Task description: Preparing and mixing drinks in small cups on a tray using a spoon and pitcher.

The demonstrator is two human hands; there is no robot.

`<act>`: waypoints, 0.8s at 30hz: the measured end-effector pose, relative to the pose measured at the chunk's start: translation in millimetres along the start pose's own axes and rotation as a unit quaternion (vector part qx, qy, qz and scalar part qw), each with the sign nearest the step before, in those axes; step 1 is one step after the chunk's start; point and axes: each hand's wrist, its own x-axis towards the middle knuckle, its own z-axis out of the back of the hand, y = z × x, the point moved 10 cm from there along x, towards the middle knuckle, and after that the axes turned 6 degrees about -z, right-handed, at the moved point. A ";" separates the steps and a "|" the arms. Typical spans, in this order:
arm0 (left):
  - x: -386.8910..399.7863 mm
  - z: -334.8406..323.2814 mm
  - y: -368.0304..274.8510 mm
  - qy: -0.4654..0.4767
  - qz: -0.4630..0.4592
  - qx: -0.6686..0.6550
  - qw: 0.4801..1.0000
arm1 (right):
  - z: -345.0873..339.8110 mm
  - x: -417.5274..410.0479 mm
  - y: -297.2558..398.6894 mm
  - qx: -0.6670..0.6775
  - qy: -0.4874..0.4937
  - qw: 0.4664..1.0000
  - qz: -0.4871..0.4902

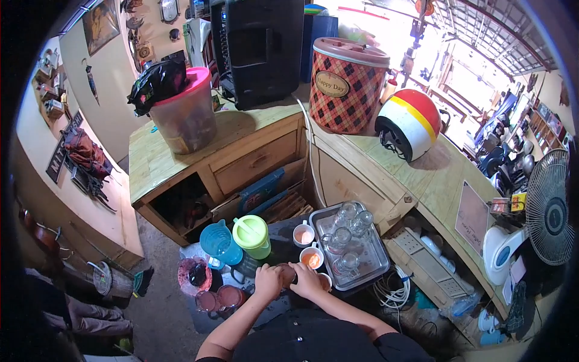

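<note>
My left hand (268,281) and my right hand (306,279) meet in front of me on a small reddish-brown round container (286,274). Fingers hide most of it, so its exact kind cannot be told. Just beyond stand a blue plastic measuring jug (221,243) and a light green lidded pitcher (252,237). Close to my right hand are a white cup with orange contents (311,258), another with pale pink contents (303,235), and a third cup (325,282) partly covered by the hand. Left of my left hand sit two glass mugs of reddish drink (219,299).
A metal tray (359,285) holds several glass mugs (347,262). At the left lies a pink-red container with something black (195,275). The wooden counter (271,118) beyond bears a plaid drink cooler (346,108), a helmet (409,122), a plastic tub (187,122) and a loudspeaker (260,54). A fan (547,208) stands right.
</note>
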 end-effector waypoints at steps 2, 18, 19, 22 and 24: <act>-0.3 4.8 3.4 -0.046 0.004 -0.116 0.992 | 0.1 -0.1 0.8 0.009 0.005 1.000 -0.002; 2.2 0.5 -10.2 0.030 -0.025 0.026 0.999 | -3.8 1.6 -3.8 0.010 -0.005 1.000 0.006; 4.4 5.5 -12.2 -0.019 -0.049 -0.011 0.999 | -4.9 1.7 -4.5 0.012 0.000 1.000 -0.001; 7.2 22.7 -16.4 -0.081 -0.072 -0.018 0.994 | -4.1 1.4 -6.8 0.006 0.003 1.000 -0.010; 7.3 27.0 -18.7 -0.093 -0.069 0.013 0.993 | -4.6 1.4 -7.9 -0.002 0.002 1.000 -0.012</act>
